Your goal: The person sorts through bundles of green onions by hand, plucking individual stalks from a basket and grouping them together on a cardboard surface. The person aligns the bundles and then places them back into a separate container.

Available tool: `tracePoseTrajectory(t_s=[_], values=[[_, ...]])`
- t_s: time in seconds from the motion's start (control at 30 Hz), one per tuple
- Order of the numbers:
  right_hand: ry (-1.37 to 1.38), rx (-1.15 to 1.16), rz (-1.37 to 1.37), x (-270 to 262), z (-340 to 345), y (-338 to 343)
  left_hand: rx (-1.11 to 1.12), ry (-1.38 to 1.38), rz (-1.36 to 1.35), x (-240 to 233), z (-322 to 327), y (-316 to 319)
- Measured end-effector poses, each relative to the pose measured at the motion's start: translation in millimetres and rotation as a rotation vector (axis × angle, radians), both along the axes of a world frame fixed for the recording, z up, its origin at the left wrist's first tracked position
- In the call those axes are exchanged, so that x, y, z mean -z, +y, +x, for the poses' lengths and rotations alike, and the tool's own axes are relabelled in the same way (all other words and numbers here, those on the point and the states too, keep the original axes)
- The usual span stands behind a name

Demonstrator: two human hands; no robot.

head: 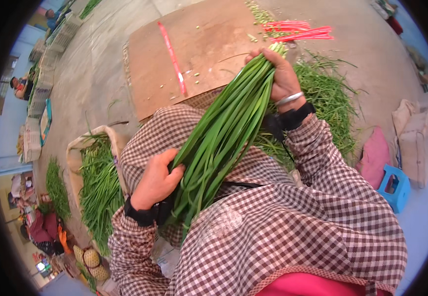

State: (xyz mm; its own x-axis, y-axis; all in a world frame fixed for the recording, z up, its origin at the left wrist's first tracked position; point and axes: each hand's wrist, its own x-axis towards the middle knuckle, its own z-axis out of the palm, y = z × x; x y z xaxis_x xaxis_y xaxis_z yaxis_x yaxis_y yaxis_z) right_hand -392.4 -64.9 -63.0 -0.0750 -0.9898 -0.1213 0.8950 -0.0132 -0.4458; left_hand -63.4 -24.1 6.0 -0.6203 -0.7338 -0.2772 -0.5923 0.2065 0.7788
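Observation:
A thick bunch of garlic chives point(225, 137) slants across my lap, pale cut stems at the top and long flat green leaves trailing down. My right hand point(284, 76) grips it close to the stem ends. Lower down, my left hand point(158, 179) holds the left side of the leaves, its fingers partly hidden behind them. Beyond the bunch, a brown board point(206, 44) bears a single red strip point(171, 57) and small cut stem pieces. Several more red strips point(299, 31) lie in a pile at the board's right corner.
A sack point(74, 162) full of chives stands left of my knees. Loose green trimmings point(325, 100) are heaped on the right, with a blue plastic stool point(395, 188) and a pink sack point(375, 159) farther out. Crates point(41, 92) line the left wall, with people beside them.

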Motion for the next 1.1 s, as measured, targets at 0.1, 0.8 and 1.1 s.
tracePoseTrajectory(t_s=[0.1,0.8,1.1], values=[[0.083,0.099,-0.005,-2.3,-72.8,-2.8,0.001,0.116,-0.089,10.6,-3.9,-1.7],[1.421,0.765,-0.119,-138.1,-123.2,65.0,0.188,0.606,0.637,-6.6,-114.8,-26.1],[1.801,0.052,-1.19,-147.3,-2.5,94.7,0.125,1.336,1.48,-7.2,-200.2,4.4]])
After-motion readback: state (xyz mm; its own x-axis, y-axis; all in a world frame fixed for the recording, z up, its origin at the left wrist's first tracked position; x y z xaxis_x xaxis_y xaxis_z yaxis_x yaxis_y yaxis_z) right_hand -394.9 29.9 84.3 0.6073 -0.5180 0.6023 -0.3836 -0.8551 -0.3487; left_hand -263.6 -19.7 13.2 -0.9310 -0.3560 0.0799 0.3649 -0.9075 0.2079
